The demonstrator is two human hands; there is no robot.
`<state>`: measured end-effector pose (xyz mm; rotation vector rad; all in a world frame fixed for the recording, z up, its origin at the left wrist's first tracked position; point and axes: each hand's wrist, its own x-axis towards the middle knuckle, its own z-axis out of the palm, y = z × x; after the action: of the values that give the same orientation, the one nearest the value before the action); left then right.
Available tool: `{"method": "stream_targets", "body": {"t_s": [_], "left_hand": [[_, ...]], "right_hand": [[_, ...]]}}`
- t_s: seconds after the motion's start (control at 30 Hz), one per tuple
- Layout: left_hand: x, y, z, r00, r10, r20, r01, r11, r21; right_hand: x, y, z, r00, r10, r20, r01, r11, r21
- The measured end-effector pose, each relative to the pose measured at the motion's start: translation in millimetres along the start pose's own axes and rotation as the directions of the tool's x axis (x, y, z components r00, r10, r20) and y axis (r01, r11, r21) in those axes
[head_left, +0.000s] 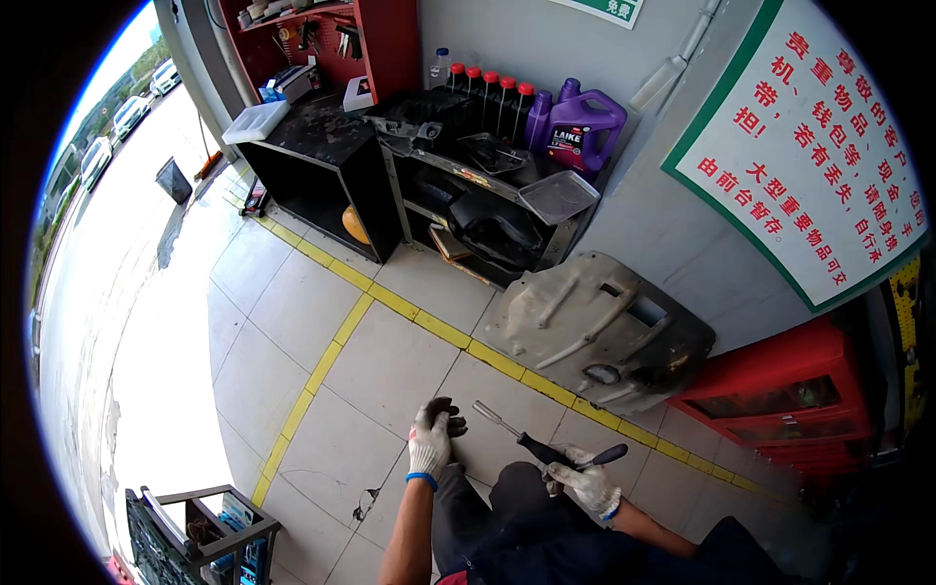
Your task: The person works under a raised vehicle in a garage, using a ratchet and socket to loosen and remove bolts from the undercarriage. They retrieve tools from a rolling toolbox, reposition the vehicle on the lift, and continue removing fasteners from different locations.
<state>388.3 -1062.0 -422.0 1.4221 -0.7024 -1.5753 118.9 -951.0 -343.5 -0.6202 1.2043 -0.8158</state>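
Observation:
My right hand point(585, 482), in a white knit glove with a blue cuff, is closed round a hand tool point(534, 447) with a slim silver shaft and a black handle. The shaft points up and to the left. A black rounded handle end also sticks out to the right of the fist; I cannot tell whether it belongs to the same tool. Left of the silver tip is my left hand point(432, 439), gloved the same way with blackened fingertips. Its fingers are loosely bent and apart, with nothing seen in them.
A large dirty undertray panel point(575, 327) leans on the wall ahead, beside a red tool cabinet point(780, 400). Black shelving point(327, 180) carries car parts, black bottles with red caps and a purple jug point(585, 127). A metal-framed cart point(210, 536) stands low left. Yellow lines point(419, 317) cross the tiles.

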Motion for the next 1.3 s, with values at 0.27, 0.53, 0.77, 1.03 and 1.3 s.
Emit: {"method": "stream_targets", "body": {"t_s": [0.27,0.53,0.77,1.03,1.3], "left_hand": [[271,173,227,0.832,0.294,0.47,-0.534,0.652,0.538],[397,189,318,0.836,0.015,0.548,-0.391,0.717,0.577],[409,223,266,0.845,-0.111,0.523,-0.101,0.927,0.361],[356,184,263,0.501,0.232,0.834,-0.864,0.083,0.496],[414,145,318,0.542,0.138,0.829,-0.766,-0.323,0.555]], "right_hand": [[0,-59,-18,0.78,-0.135,-0.611,0.22,0.973,0.066],[44,-106,-26,0.582,-0.157,-0.798,0.304,0.952,0.035],[58,-125,21,0.4,-0.081,-0.913,0.353,0.933,0.073],[65,-99,95,0.173,-0.015,-0.985,0.45,0.891,0.066],[9,-72,126,-0.012,0.078,-0.997,0.429,0.901,0.065]]}}
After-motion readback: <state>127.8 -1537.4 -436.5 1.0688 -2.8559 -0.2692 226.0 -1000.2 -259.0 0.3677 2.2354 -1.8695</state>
